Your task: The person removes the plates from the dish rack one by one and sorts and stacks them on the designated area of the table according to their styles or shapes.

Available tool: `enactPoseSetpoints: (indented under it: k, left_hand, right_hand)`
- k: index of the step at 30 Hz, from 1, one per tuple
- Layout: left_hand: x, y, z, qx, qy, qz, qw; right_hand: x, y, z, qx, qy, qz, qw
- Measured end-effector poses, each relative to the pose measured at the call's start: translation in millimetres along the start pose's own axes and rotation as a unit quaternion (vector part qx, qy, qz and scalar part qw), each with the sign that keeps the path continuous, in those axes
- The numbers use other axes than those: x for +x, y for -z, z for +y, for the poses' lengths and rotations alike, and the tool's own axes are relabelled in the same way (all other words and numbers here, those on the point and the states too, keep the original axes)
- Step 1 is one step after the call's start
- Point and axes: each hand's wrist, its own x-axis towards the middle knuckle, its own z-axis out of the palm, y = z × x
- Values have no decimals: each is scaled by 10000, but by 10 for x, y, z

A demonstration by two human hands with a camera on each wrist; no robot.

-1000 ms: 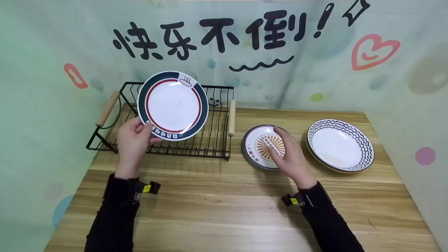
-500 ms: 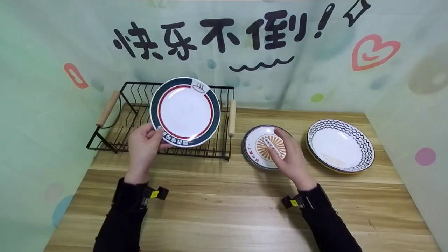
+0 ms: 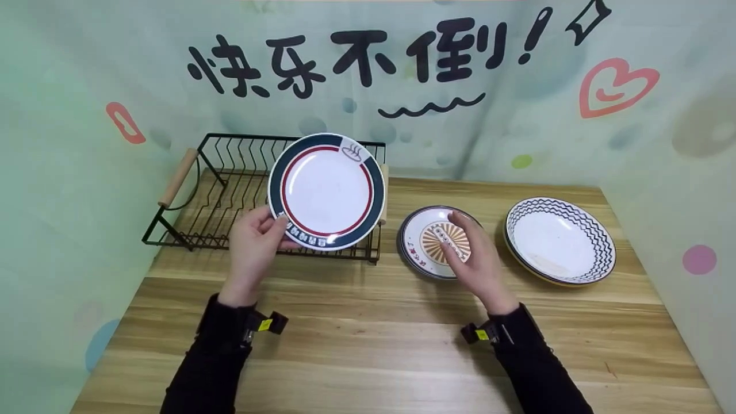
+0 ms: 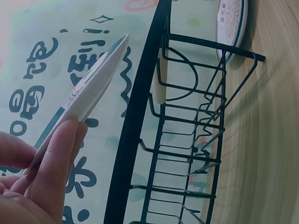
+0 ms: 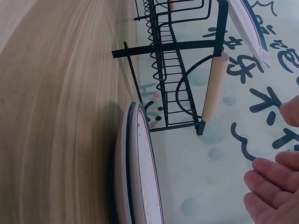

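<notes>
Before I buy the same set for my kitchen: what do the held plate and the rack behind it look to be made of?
The navy-and-red-rimmed plate, held at its edge by the left hand, looks like glazed ceramic or melamine: a glossy white face with a light glare. The pictures cannot settle which. The dish rack appears to be black coated metal wire, thin bent rods, with pale, unpainted wooden handles.

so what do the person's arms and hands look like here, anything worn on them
Both arms are in long black sleeves reaching the wrists. The left hand and right hand are bare, with no gloves. Each wrist carries a small black clip-like device with a yellow tag, the left wrist device and the right wrist device.
</notes>
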Motion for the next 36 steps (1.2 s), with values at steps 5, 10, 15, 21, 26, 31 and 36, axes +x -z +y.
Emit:
enactPoseSetpoints:
  k: [5,10,15,21,26,31,36]
  left_hand:
    - [-28,-60,-10,-198,-15,-52,9998]
    - [-48,-128,-19,-253,57,-233,9994]
    - [-58,-213,-20,-307,58,-328,9990]
    - [-77,-301,-19,-321,13,-470,9984]
    - [-94,-365,-30,-418,-91,-658,9969]
    - [-113,-422,-44,-437,-107,-745,9962]
    - [-120,-477,-82,-418,-171,-867,9952]
  right_hand:
    - [-1,-14,6,-7,103,77,9999]
    - [0,-23,-7,79,136,93,9998]
    - [1,-34,-28,197,119,80,9997]
    - [5,-41,-52,276,72,92,9995]
    - [3,-44,-64,309,98,155,9994]
    - [3,-53,-74,386,231,240,9987]
    - [2,-61,-101,535,232,298,9979]
